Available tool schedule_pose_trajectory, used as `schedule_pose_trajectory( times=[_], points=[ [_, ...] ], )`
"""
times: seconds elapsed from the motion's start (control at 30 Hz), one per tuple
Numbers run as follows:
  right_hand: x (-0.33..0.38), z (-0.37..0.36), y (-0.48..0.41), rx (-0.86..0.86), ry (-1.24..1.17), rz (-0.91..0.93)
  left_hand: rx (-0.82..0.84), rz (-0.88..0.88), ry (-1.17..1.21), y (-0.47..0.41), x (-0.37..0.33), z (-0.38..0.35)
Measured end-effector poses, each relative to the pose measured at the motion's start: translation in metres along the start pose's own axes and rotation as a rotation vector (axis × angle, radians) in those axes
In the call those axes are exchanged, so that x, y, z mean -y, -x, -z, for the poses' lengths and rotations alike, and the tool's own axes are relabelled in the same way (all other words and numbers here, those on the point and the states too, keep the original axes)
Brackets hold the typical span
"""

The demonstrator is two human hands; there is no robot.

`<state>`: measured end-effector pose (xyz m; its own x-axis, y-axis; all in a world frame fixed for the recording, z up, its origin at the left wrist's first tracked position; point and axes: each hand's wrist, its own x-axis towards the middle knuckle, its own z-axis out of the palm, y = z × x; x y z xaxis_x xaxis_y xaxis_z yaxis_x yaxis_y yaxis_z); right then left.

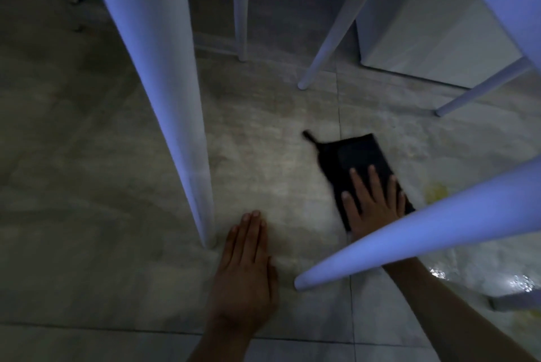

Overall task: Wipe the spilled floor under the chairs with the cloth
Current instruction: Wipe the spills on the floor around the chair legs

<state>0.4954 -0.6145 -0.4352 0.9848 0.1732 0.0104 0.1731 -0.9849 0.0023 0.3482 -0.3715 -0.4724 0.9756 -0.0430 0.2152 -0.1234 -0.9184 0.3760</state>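
Observation:
A dark folded cloth lies flat on the pale tiled floor between white chair legs. My right hand presses flat on the cloth's near half, fingers spread; a slanted chair leg crosses over my wrist. My left hand rests palm down on the bare floor, fingers together, holding nothing, just right of an upright chair leg. A yellowish spill sits on the floor right of the cloth. Wet shiny patches glisten at the lower right.
More white chair legs stand behind, one at the centre back and one at the right. A thin white post rises behind. A white cabinet base closes off the back right. Open floor lies to the left.

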Motion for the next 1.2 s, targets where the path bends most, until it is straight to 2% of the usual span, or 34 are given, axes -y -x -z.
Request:
schedule_pose_trajectory(
  times=[0.03, 0.1, 0.13, 0.2, 0.33, 0.4, 0.47, 0.53, 0.6, 0.7, 0.77, 0.83, 0.9, 1.03, 1.07, 1.13, 1.2],
  points=[
    [0.007, 0.005, -0.012, -0.023, -0.017, -0.085, 0.005, -0.002, 0.002, 0.001, 0.0, 0.0],
    [0.028, 0.009, -0.04, 0.09, -0.134, -0.3, 0.001, -0.002, 0.016, 0.001, 0.0, 0.001],
    [0.036, 0.005, -0.049, 0.127, -0.158, -0.32, -0.001, 0.003, 0.026, 0.001, 0.0, 0.001],
    [0.055, -0.003, -0.058, 0.156, -0.112, -0.122, -0.009, 0.002, 0.051, 0.002, 0.0, 0.002],
    [0.072, -0.005, -0.037, 0.186, 0.02, 0.57, -0.095, 0.08, 0.114, 0.01, 0.003, 0.009],
    [0.049, -0.009, -0.02, 0.193, 0.109, 0.783, -0.114, 0.091, 0.102, 0.026, 0.004, 0.015],
    [0.016, -0.01, 0.002, 0.199, 0.16, 0.899, -0.064, 0.049, 0.068, 0.051, 0.002, 0.02],
    [-0.018, -0.008, 0.039, 0.238, 0.122, 0.835, 0.023, 0.042, 0.049, 0.071, 0.002, 0.026],
    [-0.047, -0.001, 0.089, 0.169, 0.044, 0.639, 0.075, 0.048, 0.01, 0.072, -0.001, 0.031],
    [-0.053, 0.003, 0.178, 0.15, -0.019, 0.145, 0.136, 0.083, -0.038, 0.066, -0.003, 0.032],
    [-0.024, 0.003, 0.226, 0.124, -0.078, -0.221, 0.159, 0.077, -0.077, 0.068, -0.007, 0.034],
    [0.022, 0.003, 0.249, 0.127, -0.147, -0.448, 0.17, 0.06, -0.094, 0.073, -0.005, 0.034],
    [0.071, 0.004, 0.261, 0.103, -0.194, -0.475, 0.197, 0.043, -0.1, 0.085, -0.002, 0.039],
    [0.115, 0.002, 0.286, 0.093, -0.185, -0.237, 0.21, 0.041, -0.142, 0.105, -0.001, 0.047],
    [0.107, 0.004, 0.292, 0.089, -0.193, -0.176, 0.218, -0.011, -0.152, 0.114, -0.004, 0.048],
    [0.073, 0.008, 0.306, 0.081, -0.218, -0.079, 0.256, -0.239, -0.151, 0.13, -0.017, 0.049],
    [0.038, 0.011, 0.323, 0.08, -0.235, -0.078, 0.318, -0.419, -0.109, 0.139, -0.03, 0.047]
  ],
)
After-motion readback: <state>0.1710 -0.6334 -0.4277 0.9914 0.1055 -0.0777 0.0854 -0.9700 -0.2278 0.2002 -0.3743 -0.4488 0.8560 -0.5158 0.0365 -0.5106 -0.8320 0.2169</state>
